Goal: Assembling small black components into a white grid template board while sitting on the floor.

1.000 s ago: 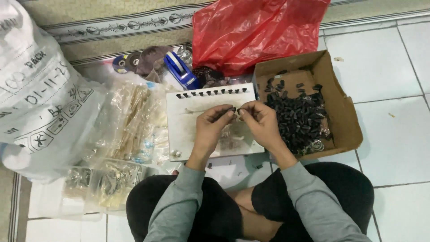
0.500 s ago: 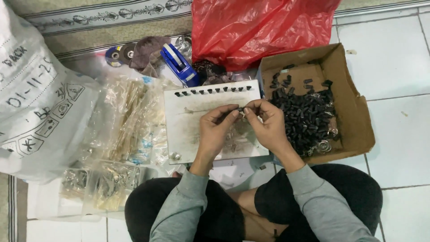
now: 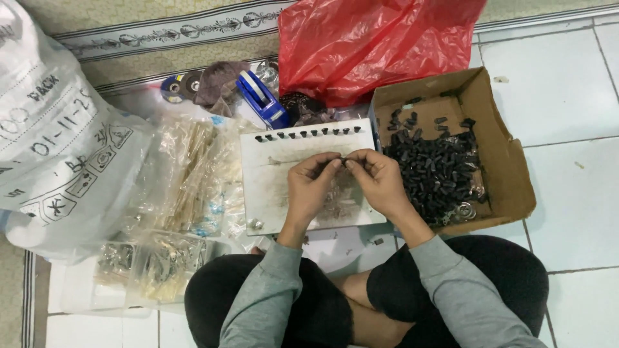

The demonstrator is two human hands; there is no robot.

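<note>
My left hand (image 3: 313, 187) and my right hand (image 3: 378, 182) meet fingertip to fingertip over a white board (image 3: 271, 193), pinching a small dark part (image 3: 342, 159) between them. A row of several small black caps (image 3: 303, 134) stands along the board's far edge. A loose pile of tiny metal pieces (image 3: 335, 200) lies on the board under my hands. To the right, an open cardboard box (image 3: 509, 167) holds many black caps (image 3: 438, 171).
A red plastic bag (image 3: 367, 45) lies behind the box. A blue tape dispenser (image 3: 263, 98) and round discs (image 3: 177, 87) sit at the back. Clear bags of metal parts (image 3: 187, 187) and a big white sack (image 3: 51, 148) fill the left. My crossed legs are below.
The view has shifted a little, so everything sits slightly lower and to the right. My hands stay together over the board, fingers working the small part.
</note>
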